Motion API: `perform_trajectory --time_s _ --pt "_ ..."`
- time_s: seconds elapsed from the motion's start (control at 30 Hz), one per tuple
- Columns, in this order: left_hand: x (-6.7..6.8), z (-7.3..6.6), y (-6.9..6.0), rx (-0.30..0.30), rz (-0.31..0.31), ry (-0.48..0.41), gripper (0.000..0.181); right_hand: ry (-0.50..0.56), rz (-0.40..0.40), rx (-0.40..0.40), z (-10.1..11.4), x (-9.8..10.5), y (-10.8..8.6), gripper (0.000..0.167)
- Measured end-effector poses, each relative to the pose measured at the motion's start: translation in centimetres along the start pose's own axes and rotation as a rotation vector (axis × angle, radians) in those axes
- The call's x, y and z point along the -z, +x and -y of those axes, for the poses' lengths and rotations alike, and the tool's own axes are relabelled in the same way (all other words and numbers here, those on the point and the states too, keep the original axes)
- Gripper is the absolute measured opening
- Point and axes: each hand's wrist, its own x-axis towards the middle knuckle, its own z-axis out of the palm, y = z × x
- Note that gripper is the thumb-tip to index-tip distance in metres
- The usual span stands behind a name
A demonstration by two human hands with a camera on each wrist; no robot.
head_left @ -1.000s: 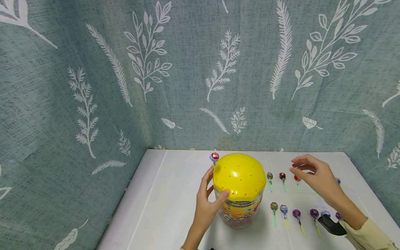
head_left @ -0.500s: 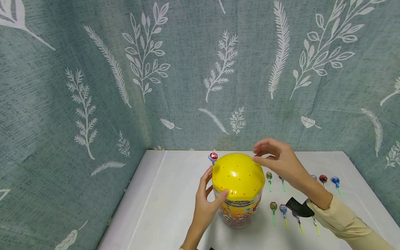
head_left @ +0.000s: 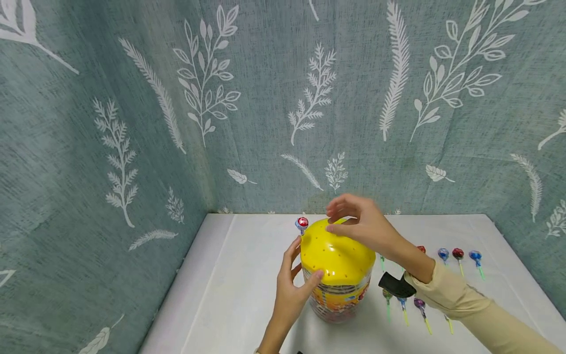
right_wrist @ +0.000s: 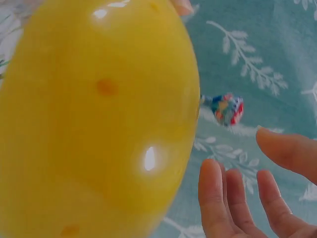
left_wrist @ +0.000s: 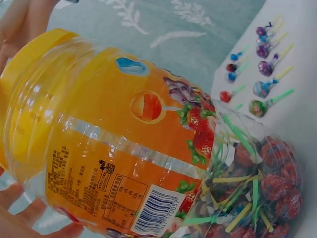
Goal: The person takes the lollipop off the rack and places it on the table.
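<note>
A clear plastic candy jar (left_wrist: 133, 134) with a yellow domed lid (head_left: 331, 253) stands on the table, lollipops heaped in its bottom. My left hand (head_left: 289, 295) grips it from the left at lid height, thumb on the lid's front edge and fingers round the side. One red-and-blue lollipop (right_wrist: 228, 109) sticks out from the lid's far left edge; its stick's lower end is hidden. Above the lid hovers my right hand (head_left: 358, 221), fingers bent loosely with nothing between them. In the right wrist view its thumb and fingers are spread apart, short of that lollipop.
Right of the jar, loose lollipops lie in two rows on the white table (head_left: 221, 295), among them a blue one (head_left: 475, 255) and a purple one (head_left: 419, 304). My right forearm covers some. A leaf-print cloth (head_left: 265, 98) hangs behind and at the left.
My right hand has moved left, from over the lollipop rows to above the lid. The left hand and the jar have stayed in place.
</note>
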Motion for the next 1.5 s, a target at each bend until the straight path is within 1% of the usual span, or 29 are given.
perform_trajectory --time_s 0.17,0.37,0.5,0.63,0.7,0.83,0.97,1.2,1.5 --pt "0.0 -0.1 -0.2 -0.016 0.009 -0.023 0.069 0.009 0.066 0.013 0.6 -1.6 1.2 0.034" --pt "0.0 -0.2 -0.2 -0.026 0.013 -0.028 0.069 -0.023 0.090 0.022 0.8 -3.6 2.2 0.033" --pt "0.0 -0.2 -0.2 -0.023 0.009 -0.018 0.068 -0.033 0.092 0.013 0.7 -4.7 2.4 0.028" --pt "0.0 -0.1 -0.2 -0.016 0.004 -0.008 0.068 -0.021 0.051 0.030 0.8 -5.0 2.4 0.025" --pt "-0.1 0.0 -0.2 -0.007 0.006 -0.009 0.069 0.005 0.027 0.043 1.1 -4.8 2.4 0.025" --pt "-0.1 -0.1 -0.2 -0.011 0.011 -0.012 0.070 0.051 -0.016 0.071 1.9 -3.6 2.2 0.027" --pt "0.0 0.0 -0.1 -0.019 0.011 -0.009 0.070 0.064 -0.047 0.092 2.2 -2.4 1.7 0.027" --pt "0.0 0.1 -0.1 -0.015 0.001 0.002 0.069 0.037 -0.109 0.078 2.1 -0.3 0.7 0.031" --pt "0.1 0.1 0.0 -0.034 0.004 -0.004 0.069 -0.013 -0.139 0.086 1.4 2.6 -1.6 0.032"
